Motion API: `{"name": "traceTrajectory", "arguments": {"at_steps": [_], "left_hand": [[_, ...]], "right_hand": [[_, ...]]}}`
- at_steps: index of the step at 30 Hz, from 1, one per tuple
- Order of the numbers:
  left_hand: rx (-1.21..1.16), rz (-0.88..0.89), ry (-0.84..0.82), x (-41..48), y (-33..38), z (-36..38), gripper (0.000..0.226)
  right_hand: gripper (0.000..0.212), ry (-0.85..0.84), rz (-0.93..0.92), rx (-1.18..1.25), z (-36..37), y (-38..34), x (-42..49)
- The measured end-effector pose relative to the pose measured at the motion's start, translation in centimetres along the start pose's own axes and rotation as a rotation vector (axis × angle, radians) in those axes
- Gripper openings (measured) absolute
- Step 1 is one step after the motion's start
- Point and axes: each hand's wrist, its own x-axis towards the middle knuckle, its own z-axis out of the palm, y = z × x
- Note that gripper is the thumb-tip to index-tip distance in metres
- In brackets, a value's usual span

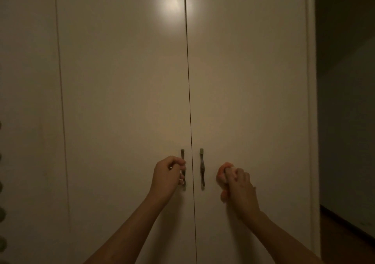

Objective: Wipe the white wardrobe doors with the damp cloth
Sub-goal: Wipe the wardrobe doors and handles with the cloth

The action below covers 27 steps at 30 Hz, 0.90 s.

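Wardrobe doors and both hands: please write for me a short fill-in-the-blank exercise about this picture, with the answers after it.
1. The left hand grips the ____ of the left door.
2. The right hand presses a bunched cloth against the ____ door.
3. The handle on the right door is touched by ____ hand.
4. Both wardrobe doors are ____.

Answers: handle; right; neither; closed

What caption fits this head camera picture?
Left hand grips a door handle; right hand presses a cloth on the other door.
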Motion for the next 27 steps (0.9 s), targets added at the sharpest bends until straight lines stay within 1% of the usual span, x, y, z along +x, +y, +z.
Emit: {"name": "traceTrajectory", "arguments": {"at_steps": [2, 4, 6, 9, 11, 13, 15, 18, 20, 22, 23, 24, 26, 27], "left_hand": [[0.0, -0.006, 0.004, -0.2, -0.1, -0.1, 0.028], [-0.001, -0.008, 0.009, -0.5, -0.2, -0.2, 0.028], [0.003, -0.012, 0.012, -0.9, -0.3, -0.3, 0.029], [0.011, -0.017, 0.015, -1.3, -0.6, -0.7, 0.029], [0.015, -0.013, 0.017, -1.5, -0.8, -1.0, 0.029], [0.011, -0.008, 0.02, -1.8, -0.8, -1.4, 0.029], [0.022, 0.0, 0.021, -2.0, -0.8, -1.7, 0.028], [0.08, 0.025, 0.005, -2.0, -0.9, -2.0, 0.023], [0.119, 0.041, -0.015, -2.0, -0.9, -2.2, 0.019], [0.143, 0.04, -0.055, -2.1, -0.7, -2.1, 0.02], [0.152, 0.026, -0.086, -2.3, -0.3, -2.1, 0.029], [0.149, 0.005, -0.126, -2.6, -0.1, -2.1, 0.044], [0.098, -0.057, -0.196, -2.9, 0.4, -2.1, 0.087], [0.055, -0.09, -0.222, -3.0, 0.7, -2.1, 0.105]], "right_hand": [[0.086, -0.063, -0.06, -0.049, 0.6, -0.9, -1.0], [0.074, -0.124, -0.133, -0.103, 0.9, -1.8, -2.1], [0.06, -0.22, -0.177, -0.06, 1.0, -2.7, -3.0], [0.056, -0.398, -0.318, -0.025, 1.8, -3.7, -4.3], [0.041, -0.428, -0.336, 0.107, 2.1, -4.3, -5.1], [0.03, -0.41, -0.369, 0.207, 1.2, -5.0, -5.3], [0.028, -0.415, -0.405, 0.244, -0.6, -5.8, -4.5], [0.033, -0.403, -0.349, 0.416, -3.8, -6.8, -3.3], [0.04, -0.35, -0.317, 0.425, -6.0, -7.4, -2.6], [0.045, -0.309, -0.287, 0.472, -8.1, -7.7, -2.0], [0.045, -0.288, -0.273, 0.501, -9.0, -8.0, -1.7], [0.043, -0.27, -0.26, 0.531, -9.9, -8.2, -1.6], [0.038, -0.224, -0.257, 0.583, -11.6, -8.8, -1.4], [0.034, -0.203, -0.257, 0.608, -12.4, -9.1, -1.4]]}}
